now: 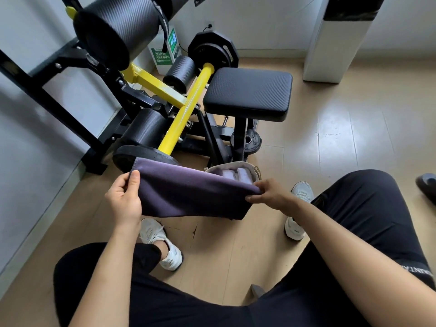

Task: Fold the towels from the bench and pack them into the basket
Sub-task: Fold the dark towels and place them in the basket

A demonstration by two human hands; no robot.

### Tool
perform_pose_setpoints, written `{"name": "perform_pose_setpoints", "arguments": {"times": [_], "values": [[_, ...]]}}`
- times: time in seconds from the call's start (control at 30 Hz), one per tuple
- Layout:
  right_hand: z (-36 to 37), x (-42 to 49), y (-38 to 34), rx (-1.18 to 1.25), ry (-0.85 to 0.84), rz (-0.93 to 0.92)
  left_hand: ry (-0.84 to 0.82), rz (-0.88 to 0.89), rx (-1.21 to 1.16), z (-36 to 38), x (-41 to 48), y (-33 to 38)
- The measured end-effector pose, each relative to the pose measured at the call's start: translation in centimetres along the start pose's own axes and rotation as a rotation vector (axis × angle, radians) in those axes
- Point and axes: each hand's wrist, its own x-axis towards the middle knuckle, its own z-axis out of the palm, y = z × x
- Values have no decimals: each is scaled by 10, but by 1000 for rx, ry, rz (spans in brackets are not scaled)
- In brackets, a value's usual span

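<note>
**Folding the purple towel in the air**

My left hand (123, 197) pinches one end of the dark purple towel (188, 192), thumb on top, and my right hand (269, 193) pinches the other end. The towel hangs doubled over between them, above the floor and just in front of the basket (232, 164), where pale folded towels (237, 174) lie inside. To fold well, I think I must pull both ends level so the lower edges meet, then bring my hands together for the next fold.

One head-worn wide view, tilted forward and down: lap (188, 308) close at the bottom, machine (179, 114) farther off, upper left.
</note>
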Motion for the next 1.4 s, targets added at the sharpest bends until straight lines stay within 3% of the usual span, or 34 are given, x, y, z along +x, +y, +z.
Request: {"name": "perform_pose_setpoints", "arguments": {"times": [0.07, 0.23, 0.47, 0.6, 0.87, 1.0, 1.13, 1.4], "values": [[-6, -2, -8, 219, 31, -32, 23, -43, 26, -4, 2, -7], [-10, -4, -19, 357, 124, -51, -57, -74, 137, -5, 0, -18], [-5, -11, -33, 180, 305, -67, -200, -7, 427, -7, -6, -21], [-2, -16, -40, 182, 336, -95, -241, -23, 368, 6, -22, -3], [24, -21, -48, 203, 266, -154, -504, -131, 218, 46, -65, 9], [37, -25, -54, 227, 211, -173, -571, -119, 218, 64, -84, 15], [49, -31, -57, 235, 135, -199, -645, -224, 130, 72, -96, 18], [57, -40, -66, 328, -52, -199, -618, -308, -17, 74, -100, 25]]}}
